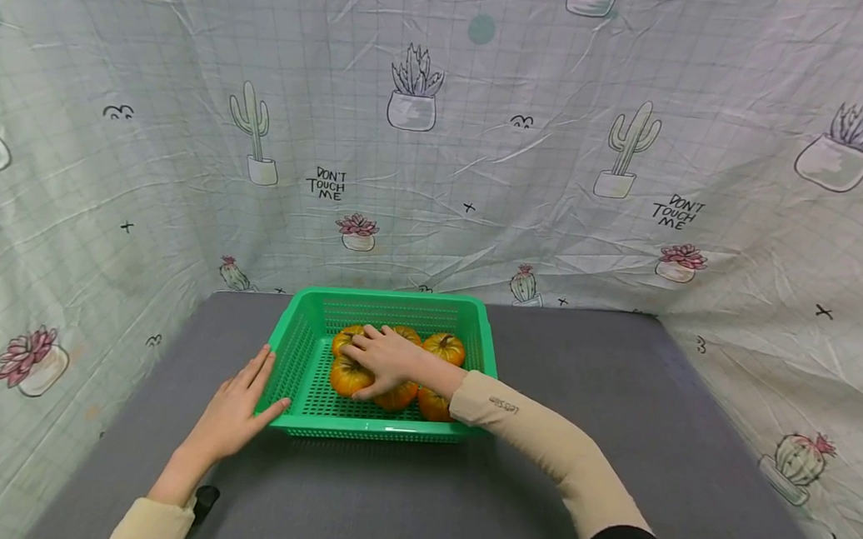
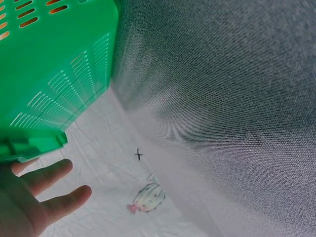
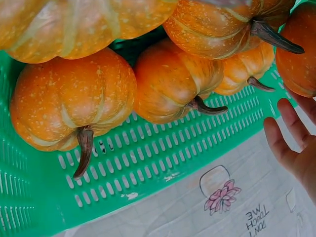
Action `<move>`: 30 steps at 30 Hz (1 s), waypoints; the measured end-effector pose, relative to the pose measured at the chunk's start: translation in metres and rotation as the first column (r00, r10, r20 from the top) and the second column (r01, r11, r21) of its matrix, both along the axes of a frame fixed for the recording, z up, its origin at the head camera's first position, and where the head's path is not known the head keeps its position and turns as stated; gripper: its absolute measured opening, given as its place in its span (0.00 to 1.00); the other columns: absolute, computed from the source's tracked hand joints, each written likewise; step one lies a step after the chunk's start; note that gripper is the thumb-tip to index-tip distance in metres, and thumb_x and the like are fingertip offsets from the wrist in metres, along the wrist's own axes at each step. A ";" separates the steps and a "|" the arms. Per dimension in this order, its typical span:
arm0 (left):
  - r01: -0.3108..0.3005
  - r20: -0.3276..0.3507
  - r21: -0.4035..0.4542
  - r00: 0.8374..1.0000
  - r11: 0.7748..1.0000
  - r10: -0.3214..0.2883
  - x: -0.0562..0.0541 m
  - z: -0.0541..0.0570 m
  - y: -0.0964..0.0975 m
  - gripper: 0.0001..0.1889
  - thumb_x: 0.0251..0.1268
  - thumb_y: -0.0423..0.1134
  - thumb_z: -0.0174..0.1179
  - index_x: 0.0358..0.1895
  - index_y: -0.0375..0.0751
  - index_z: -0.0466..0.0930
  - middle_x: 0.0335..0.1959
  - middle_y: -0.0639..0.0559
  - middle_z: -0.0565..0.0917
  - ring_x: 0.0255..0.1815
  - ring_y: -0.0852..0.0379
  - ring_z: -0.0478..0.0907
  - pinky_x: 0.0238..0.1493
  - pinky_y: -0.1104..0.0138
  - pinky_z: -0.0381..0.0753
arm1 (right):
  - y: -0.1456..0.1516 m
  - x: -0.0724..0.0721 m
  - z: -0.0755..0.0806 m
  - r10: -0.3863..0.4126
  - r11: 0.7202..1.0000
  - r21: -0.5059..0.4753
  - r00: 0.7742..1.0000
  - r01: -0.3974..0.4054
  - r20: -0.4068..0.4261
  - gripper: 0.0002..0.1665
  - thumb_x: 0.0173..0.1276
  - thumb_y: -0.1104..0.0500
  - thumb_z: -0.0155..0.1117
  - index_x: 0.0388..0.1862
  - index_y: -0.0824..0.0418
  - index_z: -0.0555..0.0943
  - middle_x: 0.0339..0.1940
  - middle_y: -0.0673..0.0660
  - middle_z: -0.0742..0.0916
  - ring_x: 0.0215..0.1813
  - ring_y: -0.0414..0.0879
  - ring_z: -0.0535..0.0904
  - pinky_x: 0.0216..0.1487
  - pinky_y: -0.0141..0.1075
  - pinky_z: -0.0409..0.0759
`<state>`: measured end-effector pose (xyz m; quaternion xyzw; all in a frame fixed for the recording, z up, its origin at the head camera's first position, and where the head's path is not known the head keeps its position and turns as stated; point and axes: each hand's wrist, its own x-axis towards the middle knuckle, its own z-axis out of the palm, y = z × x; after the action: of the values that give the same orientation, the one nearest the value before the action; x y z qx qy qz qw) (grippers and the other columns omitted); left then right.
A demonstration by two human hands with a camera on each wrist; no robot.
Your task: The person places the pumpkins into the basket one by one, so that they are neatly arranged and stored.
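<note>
A green perforated plastic basket (image 1: 383, 426) holds several small orange pumpkins (image 1: 444, 348) with brown stems. My right hand (image 1: 395, 359) reaches into it, fingers spread over the pumpkins on the left. Its thumb lies by the front left pumpkin (image 1: 349, 378), and the other fingers extend toward the back left one. In the right wrist view, loosely bent fingers (image 3: 284, 133) show just below a pumpkin (image 3: 300, 52) at the right edge. My left hand (image 1: 234, 410) is at the basket's left side, fingers extended along the rim, thumb over the front left corner.
The basket stands on a dark grey table surface (image 1: 575, 363), with grey cloth to its right and in front. A pale sheet (image 1: 469, 164) printed with cacti and succulents hangs behind and at both sides. A black object (image 1: 206, 500) sits by the left wrist.
</note>
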<state>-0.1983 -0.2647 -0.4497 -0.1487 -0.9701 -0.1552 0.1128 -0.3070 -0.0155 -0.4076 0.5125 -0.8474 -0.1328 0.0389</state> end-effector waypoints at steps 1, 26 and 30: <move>0.000 0.001 0.001 1.000 1.000 0.000 0.000 0.000 0.000 0.40 0.62 0.55 0.49 0.69 0.34 0.47 0.71 0.38 0.47 0.66 0.34 0.54 0.54 0.37 0.58 | -0.001 0.000 0.000 0.001 1.000 0.000 1.000 -0.001 -0.004 0.46 0.56 0.27 0.47 0.67 0.51 0.58 0.62 0.52 0.70 0.59 0.48 0.63 0.50 0.40 0.69; 0.014 0.002 0.016 1.000 1.000 -0.014 -0.002 0.000 0.000 0.39 0.63 0.55 0.48 0.69 0.32 0.47 0.71 0.38 0.48 0.65 0.34 0.56 0.52 0.37 0.60 | -0.019 -0.010 -0.023 -0.004 0.999 0.039 0.996 0.007 -0.086 0.50 0.52 0.24 0.45 0.68 0.49 0.57 0.65 0.49 0.68 0.65 0.48 0.60 0.59 0.45 0.68; 0.013 0.005 0.017 1.000 1.000 -0.013 -0.001 0.000 0.000 0.40 0.63 0.55 0.48 0.69 0.32 0.47 0.71 0.38 0.47 0.65 0.34 0.56 0.52 0.37 0.60 | -0.020 -0.011 -0.025 -0.006 0.999 0.048 0.997 0.010 -0.074 0.51 0.52 0.24 0.46 0.69 0.49 0.56 0.66 0.50 0.67 0.67 0.50 0.58 0.60 0.46 0.67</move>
<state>-0.1996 -0.2650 -0.4498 -0.1535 -0.9680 -0.1647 0.1107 -0.3180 -0.0360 -0.4323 0.5046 -0.8441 -0.1721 0.0573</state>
